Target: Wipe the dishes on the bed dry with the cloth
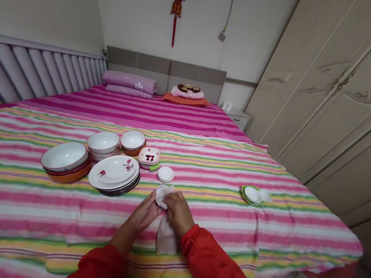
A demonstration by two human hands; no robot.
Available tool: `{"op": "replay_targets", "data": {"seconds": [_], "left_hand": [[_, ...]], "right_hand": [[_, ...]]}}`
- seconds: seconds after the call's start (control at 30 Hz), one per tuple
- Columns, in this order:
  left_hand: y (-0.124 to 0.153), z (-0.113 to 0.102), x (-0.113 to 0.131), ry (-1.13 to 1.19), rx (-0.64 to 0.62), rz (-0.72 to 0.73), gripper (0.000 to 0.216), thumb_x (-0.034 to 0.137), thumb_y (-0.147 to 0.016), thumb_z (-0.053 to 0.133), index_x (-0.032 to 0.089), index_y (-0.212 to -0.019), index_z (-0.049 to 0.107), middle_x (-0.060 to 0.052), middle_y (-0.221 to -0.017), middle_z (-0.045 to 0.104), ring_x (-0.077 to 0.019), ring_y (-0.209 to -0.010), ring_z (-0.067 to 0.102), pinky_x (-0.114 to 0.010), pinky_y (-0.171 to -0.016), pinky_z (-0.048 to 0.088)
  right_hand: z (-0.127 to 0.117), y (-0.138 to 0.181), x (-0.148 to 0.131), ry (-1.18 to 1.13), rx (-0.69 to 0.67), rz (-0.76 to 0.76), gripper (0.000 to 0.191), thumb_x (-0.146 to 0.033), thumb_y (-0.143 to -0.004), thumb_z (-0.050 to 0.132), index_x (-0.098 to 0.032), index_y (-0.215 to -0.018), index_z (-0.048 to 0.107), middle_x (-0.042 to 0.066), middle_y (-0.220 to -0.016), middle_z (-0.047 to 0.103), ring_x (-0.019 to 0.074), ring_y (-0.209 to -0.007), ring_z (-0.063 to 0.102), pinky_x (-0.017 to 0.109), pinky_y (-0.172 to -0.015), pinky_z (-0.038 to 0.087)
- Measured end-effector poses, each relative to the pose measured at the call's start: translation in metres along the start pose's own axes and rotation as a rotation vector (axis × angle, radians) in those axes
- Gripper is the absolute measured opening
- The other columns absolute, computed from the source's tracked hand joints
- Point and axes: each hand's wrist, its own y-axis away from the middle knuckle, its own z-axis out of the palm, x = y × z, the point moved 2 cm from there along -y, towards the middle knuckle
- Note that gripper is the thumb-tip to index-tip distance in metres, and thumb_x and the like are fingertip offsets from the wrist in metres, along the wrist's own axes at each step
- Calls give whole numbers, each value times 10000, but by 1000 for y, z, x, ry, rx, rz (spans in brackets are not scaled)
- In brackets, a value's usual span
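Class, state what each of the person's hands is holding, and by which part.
Left hand grips the small white dish by its rim. Right hand holds a pale cloth by its upper end.

Both hands, left hand [146,212] and right hand [178,209], meet, fingers curled.

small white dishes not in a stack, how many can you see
3: one small dish held in the left hand with the right hand pressing a cloth to it, one on the bed beyond, one far right; others may be hidden.
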Motion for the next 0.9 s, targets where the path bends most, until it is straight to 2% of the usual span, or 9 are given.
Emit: {"op": "replay_targets", "data": {"seconds": [0.07,0.2,0.3,0.37,0.47,0.57,0.67,0.8,0.9], "left_hand": [[1,2,0,13,8,-9,473,299,-921,454,174,-1375,411,-111,-1291,582,-225,-1248,478,-399,-1099,310],[1,4,2,34,70,-21,479,344,-935,399,165,-1379,404,-112,-1264,600,-206,-1227,499,-361,-1090,327],[0,4,2,38,83,-26,467,341,-946,367,186,-1386,394,-96,-1262,604,-188,-1217,507,-350,-1089,325],[-1,3,2,30,78,-18,464,339,-944,376,188,-1382,401,-93,-1262,604,-188,-1211,511,-349,-1092,316],[-1,2,1,2,51,10,473,338,-927,426,153,-1362,426,-110,-1234,621,-206,-1198,522,-366,-1097,302],[1,3,0,-20,30,32,476,352,-902,483,117,-1316,476,-122,-1185,647,-222,-1179,538,-369,-1098,296],[4,4,-1,-28,12,-20,462,403,-874,522,114,-1234,547,-117,-1147,663,-239,-1167,547,-377,-1085,319],[3,-2,-3,-91,45,-29,317,352,-802,639,138,-1036,636,-79,-1016,704,-228,-1126,573,-371,-1046,373],[0,-11,-4,-113,93,28,239,267,-753,695,149,-958,655,-55,-947,716,-210,-1115,576,-342,-1043,374]], "right_hand": [[1,0,-2,74,-3,-46,257,-27,-790,504,-185,-853,696,62,-908,684,209,-862,530,333,-802,444],[11,-5,-9,140,24,-140,327,-93,-849,506,-161,-1151,611,84,-1198,613,234,-1057,484,354,-893,439],[15,-9,-9,230,14,-87,363,-109,-868,493,-177,-1218,566,91,-1250,578,252,-1112,460,379,-882,441],[14,-9,-9,280,-1,-18,343,-96,-854,505,-166,-1180,587,109,-1213,590,265,-1077,470,387,-842,444],[12,-6,-12,249,-15,81,227,-63,-812,511,-149,-966,655,115,-1003,640,252,-920,495,372,-785,436],[9,-2,-17,70,24,152,224,-7,-730,485,-169,-763,636,62,-805,613,211,-806,492,330,-752,422],[8,-2,-20,-188,124,200,246,5,-686,441,-174,-687,610,25,-712,569,180,-750,511,292,-706,427],[6,-10,-24,-266,305,130,333,-15,-749,434,-174,-946,650,73,-952,610,205,-928,527,336,-827,443],[7,-21,-26,-132,230,-17,397,-37,-800,461,-189,-1135,608,105,-1134,582,232,-1045,479,383,-905,426]]}}
